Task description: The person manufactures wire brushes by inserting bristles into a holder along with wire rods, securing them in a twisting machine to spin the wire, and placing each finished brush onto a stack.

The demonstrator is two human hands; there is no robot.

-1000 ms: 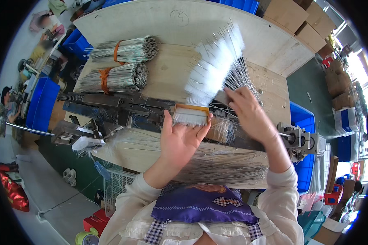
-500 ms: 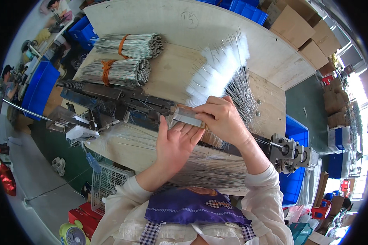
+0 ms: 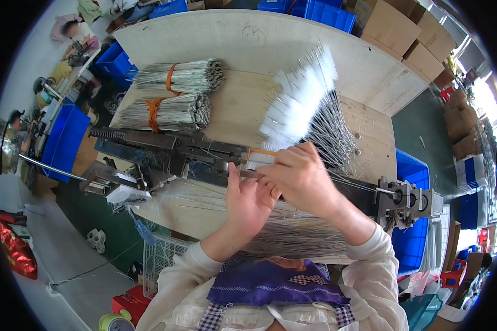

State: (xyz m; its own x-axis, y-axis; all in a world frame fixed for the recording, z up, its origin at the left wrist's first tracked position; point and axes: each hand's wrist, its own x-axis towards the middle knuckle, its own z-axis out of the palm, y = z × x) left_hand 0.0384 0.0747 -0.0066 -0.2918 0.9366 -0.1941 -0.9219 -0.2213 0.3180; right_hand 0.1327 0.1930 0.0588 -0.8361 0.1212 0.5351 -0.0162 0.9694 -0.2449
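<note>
Head view: one person, two bare hands over a dark metal machine [image 3: 201, 150] on a wooden desk [image 3: 243, 102].
Left hand [image 3: 244, 203]: palm up, thumb raised apart, fingers partly curled; far ends hidden by the other hand, can't tell what they support.
Right hand [image 3: 306, 179]: thumb and fingers drawn together above left fingers; thin grey edge at the tips, can't tell if pinched.
Orange-edged white piece [image 3: 258, 158]: just beyond the fingertips, beside the machine, right part covered by right hand.
White bristle strips [image 3: 297, 102]: fanned on desk, far side of right hand.
Wire pile [image 3: 335, 132]: right of strips, partly under them.
Wire bundles [image 3: 179, 77]: two, far left on desk, orange ties [image 3: 154, 114] around them.
Loose wires [image 3: 298, 237]: near edge, between hands and purple apron [image 3: 279, 288].
Blue bin [image 3: 413, 171]: off desk's right end.
</note>
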